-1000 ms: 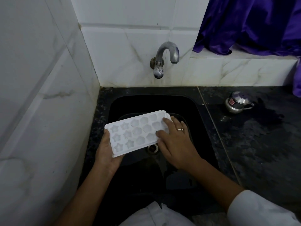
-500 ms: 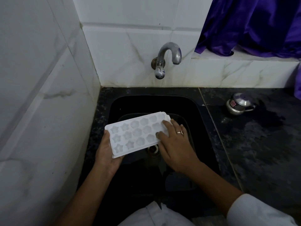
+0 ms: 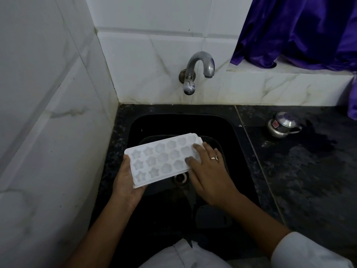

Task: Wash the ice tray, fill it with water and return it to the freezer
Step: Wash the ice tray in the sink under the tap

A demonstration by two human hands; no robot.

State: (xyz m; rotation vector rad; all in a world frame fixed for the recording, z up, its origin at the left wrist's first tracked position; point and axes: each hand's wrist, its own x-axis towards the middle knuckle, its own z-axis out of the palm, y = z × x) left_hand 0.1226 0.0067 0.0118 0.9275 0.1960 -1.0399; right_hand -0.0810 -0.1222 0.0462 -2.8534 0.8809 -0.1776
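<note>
A white ice tray (image 3: 164, 158) with star and flower shaped cells is held over the black sink (image 3: 231, 132), cells facing up. My left hand (image 3: 126, 182) grips its near left end from below, thumb on the rim. My right hand (image 3: 209, 171) lies on the tray's right end, fingers straight and spread, fingertips touching the cells; a ring sits on one finger. The metal tap (image 3: 199, 68) sticks out of the wall above the sink, and no water runs from it. The drain (image 3: 180, 178) shows just under the tray.
White marble tile walls close in on the left and behind. A dark granite counter (image 3: 309, 171) with wet patches runs to the right, bearing a small steel pot (image 3: 282, 126). A purple curtain (image 3: 299, 29) hangs over the ledge at upper right.
My right hand's fingers have slid a little along the tray's right end cells. The tray and my left hand have barely moved.
</note>
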